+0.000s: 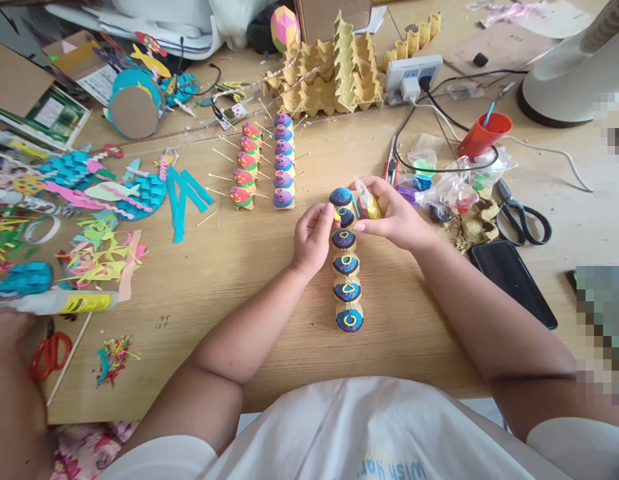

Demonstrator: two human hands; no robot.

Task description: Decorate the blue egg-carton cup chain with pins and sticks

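White shirt (pixel 379 417): Fills 6 o'clock edge.
Egg-carton strip (pixel 346 277): Lies just off centre, running 12 to 6 o'clock; carries six blue-topped domes (pixel 346 266), nearest four yellow-ringed.
Left hand (pixel 313 235): Pinches small yellow piece (pixel 338 217) beside second dome from 12 o'clock end.
Right hand (pixel 396 212): Grasps clear bag of yellow material (pixel 372 205); has blue stick (pixel 354 204) alongside.
Pin-studded strips (pixel 284 162): Stand at 11 o'clock.
Red cup (pixel 483 135): Tilts at 2 o'clock.
Phone (pixel 512 283): Lies at 3 o'clock.
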